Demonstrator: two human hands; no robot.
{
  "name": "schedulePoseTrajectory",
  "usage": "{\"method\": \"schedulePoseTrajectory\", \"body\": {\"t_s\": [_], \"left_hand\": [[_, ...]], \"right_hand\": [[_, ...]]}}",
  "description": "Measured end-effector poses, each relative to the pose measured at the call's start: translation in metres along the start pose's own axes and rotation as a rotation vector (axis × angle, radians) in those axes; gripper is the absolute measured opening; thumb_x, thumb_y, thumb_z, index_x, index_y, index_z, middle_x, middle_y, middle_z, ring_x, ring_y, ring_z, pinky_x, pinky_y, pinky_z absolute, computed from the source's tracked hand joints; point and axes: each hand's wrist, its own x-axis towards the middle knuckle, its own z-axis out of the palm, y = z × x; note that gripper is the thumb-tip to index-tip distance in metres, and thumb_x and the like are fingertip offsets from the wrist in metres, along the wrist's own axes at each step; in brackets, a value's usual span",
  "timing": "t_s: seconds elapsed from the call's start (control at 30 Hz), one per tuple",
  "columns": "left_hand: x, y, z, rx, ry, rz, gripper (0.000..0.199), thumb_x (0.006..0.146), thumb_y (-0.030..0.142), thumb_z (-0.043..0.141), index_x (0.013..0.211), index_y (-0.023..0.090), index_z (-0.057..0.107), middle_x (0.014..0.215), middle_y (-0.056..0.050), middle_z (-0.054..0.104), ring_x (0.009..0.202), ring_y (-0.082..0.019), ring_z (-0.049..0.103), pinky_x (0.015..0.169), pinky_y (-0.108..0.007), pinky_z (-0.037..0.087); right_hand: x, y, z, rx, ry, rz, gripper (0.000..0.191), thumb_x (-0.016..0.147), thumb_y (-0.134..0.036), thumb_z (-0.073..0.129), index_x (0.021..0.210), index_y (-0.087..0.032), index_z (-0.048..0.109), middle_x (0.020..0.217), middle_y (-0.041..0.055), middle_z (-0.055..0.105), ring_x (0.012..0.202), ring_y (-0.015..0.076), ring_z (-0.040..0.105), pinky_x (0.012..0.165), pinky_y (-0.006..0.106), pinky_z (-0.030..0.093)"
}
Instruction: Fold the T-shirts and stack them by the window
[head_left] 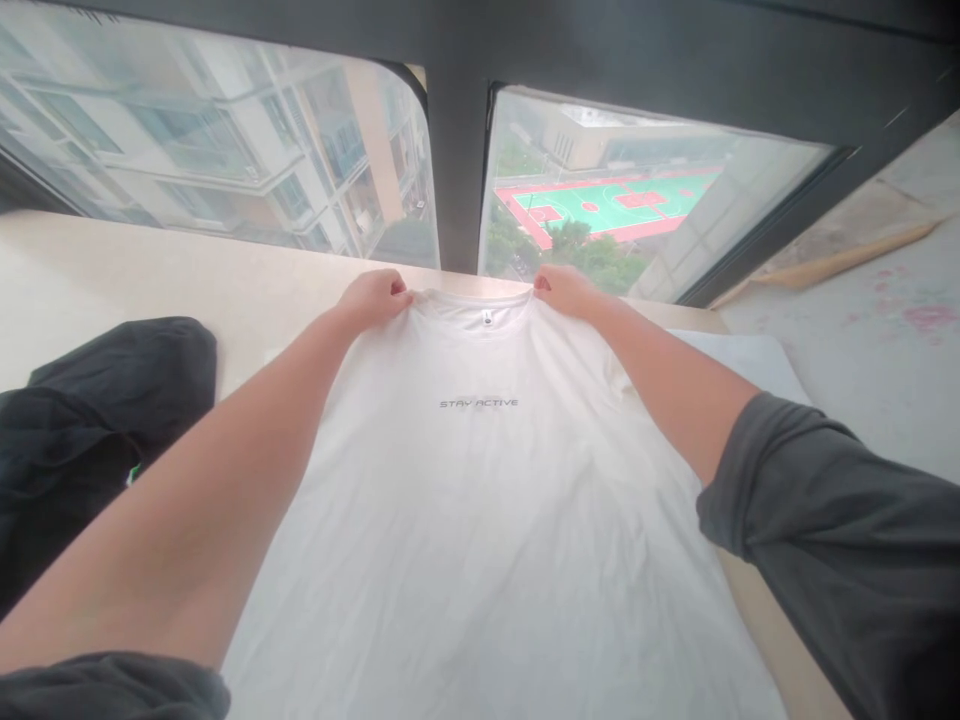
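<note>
A white T-shirt (pixel 480 520) with "STAY ACTIVE" printed across its chest is spread out front side up, its collar at the far end. My left hand (pixel 375 300) pinches the shoulder just left of the neckline. On the opposite side of the collar, my right hand (pixel 566 290) grips the other shoulder in closed fingers. Between the hands the neckline is stretched fairly straight, and a small label shows inside it. Light creases run down the body of the shirt. Its hem lies beyond the lower edge of view.
Dark folded clothing (pixel 90 420) lies on the pale surface (pixel 247 290) at the left. Another white cloth (pixel 739 350) shows past my right forearm. Dark-framed windows (pixel 457 170) rise behind the collar. A floral-patterned pale panel (pixel 892 340) stands at the right.
</note>
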Motion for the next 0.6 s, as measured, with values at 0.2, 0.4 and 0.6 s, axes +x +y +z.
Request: {"method": "schedulePoseTrajectory", "body": {"t_s": [0.2, 0.4, 0.6], "left_hand": [[-0.027, 0.017, 0.014, 0.147, 0.184, -0.007, 0.039, 0.092, 0.029, 0.042, 0.126, 0.014, 0.056, 0.129, -0.017, 0.057, 0.120, -0.034, 0.051, 0.099, -0.048, 0.039], [-0.125, 0.059, 0.027, 0.180, 0.176, 0.255, 0.047, 0.094, 0.030, 0.042, 0.139, 0.016, 0.047, 0.149, -0.017, 0.042, 0.136, -0.035, 0.039, 0.112, -0.052, 0.027], [-0.247, 0.111, 0.052, 0.188, -0.001, 0.335, 0.048, 0.094, 0.041, 0.046, 0.137, 0.020, 0.052, 0.155, -0.014, 0.040, 0.143, -0.034, 0.035, 0.117, -0.054, 0.026]], "right_hand": [[-0.010, 0.007, 0.010, -0.031, 0.092, -0.022, 0.040, 0.092, -0.033, 0.054, 0.129, -0.019, 0.057, 0.126, 0.0129, 0.061, 0.111, 0.0293, 0.057, 0.096, 0.044, 0.046], [-0.111, 0.032, -0.035, 0.053, 0.279, 0.030, 0.044, 0.093, -0.046, 0.053, 0.127, -0.020, 0.059, 0.129, 0.0127, 0.060, 0.115, 0.0313, 0.057, 0.100, 0.045, 0.044], [-0.214, 0.081, -0.043, 0.234, 0.330, 0.316, 0.063, 0.085, -0.059, 0.059, 0.134, -0.021, 0.053, 0.131, 0.0135, 0.060, 0.117, 0.0300, 0.058, 0.097, 0.041, 0.046]]}}
